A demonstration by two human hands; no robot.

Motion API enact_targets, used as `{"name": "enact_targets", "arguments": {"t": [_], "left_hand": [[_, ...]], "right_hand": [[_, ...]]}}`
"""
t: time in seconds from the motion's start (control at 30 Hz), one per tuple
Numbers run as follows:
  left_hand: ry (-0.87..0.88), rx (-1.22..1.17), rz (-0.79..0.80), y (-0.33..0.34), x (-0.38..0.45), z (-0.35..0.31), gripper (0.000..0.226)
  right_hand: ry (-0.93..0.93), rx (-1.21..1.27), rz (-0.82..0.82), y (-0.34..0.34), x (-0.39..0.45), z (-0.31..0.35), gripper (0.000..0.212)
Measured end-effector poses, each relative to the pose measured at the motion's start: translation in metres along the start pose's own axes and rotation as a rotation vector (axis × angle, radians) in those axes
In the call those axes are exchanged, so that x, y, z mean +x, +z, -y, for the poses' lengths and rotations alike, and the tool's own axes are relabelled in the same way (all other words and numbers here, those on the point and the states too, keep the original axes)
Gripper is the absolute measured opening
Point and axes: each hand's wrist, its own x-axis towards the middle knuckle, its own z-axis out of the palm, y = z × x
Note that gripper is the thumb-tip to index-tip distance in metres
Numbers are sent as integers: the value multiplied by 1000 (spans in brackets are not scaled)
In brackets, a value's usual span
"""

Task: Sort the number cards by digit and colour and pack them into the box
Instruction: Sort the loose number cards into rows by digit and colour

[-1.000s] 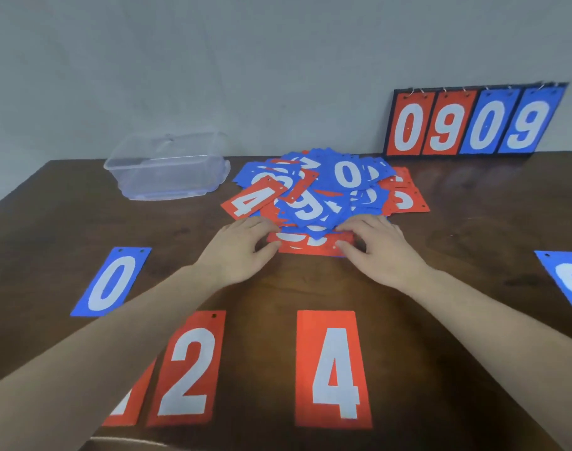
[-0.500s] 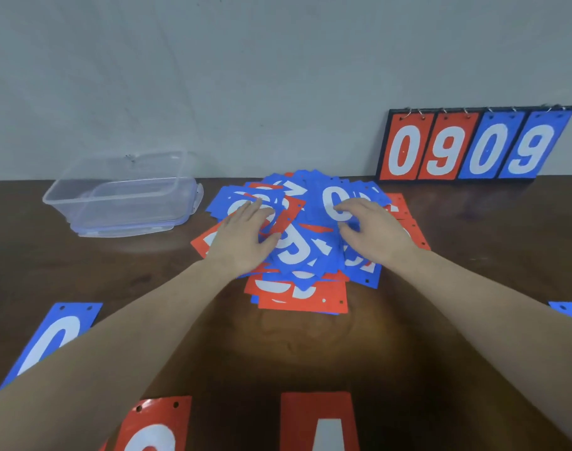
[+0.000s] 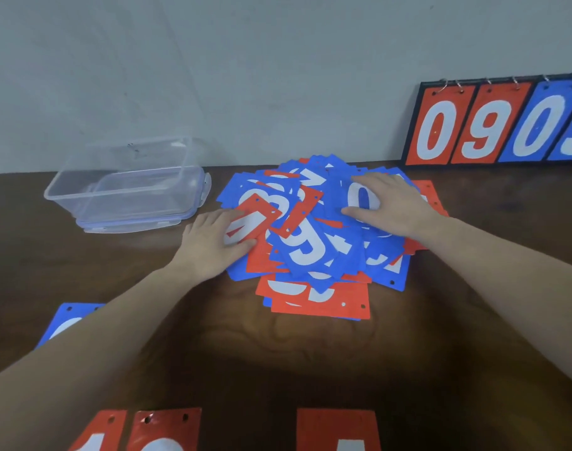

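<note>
Left hand [image 3: 210,242] – red card [image 3: 250,221] – pinched

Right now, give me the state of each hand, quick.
Left hand: pinching a red card at the pile's left edge, thumb under it.
Right hand: open, fingers spread flat on the blue cards, holding nothing.
</note>
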Motion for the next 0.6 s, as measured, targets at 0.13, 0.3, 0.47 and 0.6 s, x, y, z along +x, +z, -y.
{"name": "enact_targets", "arguments": {"t": [0.13,0.3,0.47,0.6], "left_hand": [[-9,-3,4,-2,2,-3,69],[49,-27,-79,2,-7,-10,56],[61,-157,-100,2,-14,-20,53],[60,-246,-83,-1,-19,-32,57]], "right_hand": [[97,-31,161,1,-3,-1,93],[70,-57,119,-1,-8,0,91],[77,-2,65,-5,-19,0,92],[104,-59,173,-10,-20,-6,103]]}}
